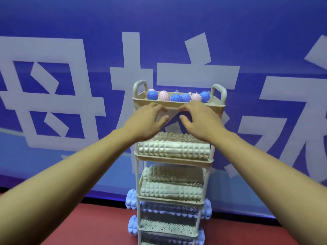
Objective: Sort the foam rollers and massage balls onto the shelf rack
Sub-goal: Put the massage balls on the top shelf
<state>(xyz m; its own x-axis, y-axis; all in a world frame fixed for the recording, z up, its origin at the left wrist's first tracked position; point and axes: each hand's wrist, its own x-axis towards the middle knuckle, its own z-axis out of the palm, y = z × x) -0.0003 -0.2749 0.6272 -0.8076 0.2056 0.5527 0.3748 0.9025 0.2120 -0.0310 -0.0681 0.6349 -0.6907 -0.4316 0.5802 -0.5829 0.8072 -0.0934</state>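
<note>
From the head view, your left hand (147,119) and right hand (198,118) are both reached out to the front rim of the top tray of the shelf rack (177,160). The fingers (155,106) of the left hand lie fairly straight and slightly apart on the rim, with the thumb hanging free below it. The right hand's fingers lie over the same rim just beside them, bent a little at the knuckles; you cannot tell whether they curl round the edge or only rest on it. Neither hand carries a ball or a roller.

In the top tray sits a row of spiky massage balls: blue balls (152,95) alternating with pink balls (163,95), touching one another between the two looped handles (140,86). On the tier below lie cream foam rollers (174,149) lengthwise, one in front and another behind it. The next tier down holds two more cream rollers (170,190). On the lower tiers, light blue rollers (131,200) stick out past both sides of the frame.

The rack stands on a red floor (79,225) against a blue banner (88,23) printed with large pale characters.
</note>
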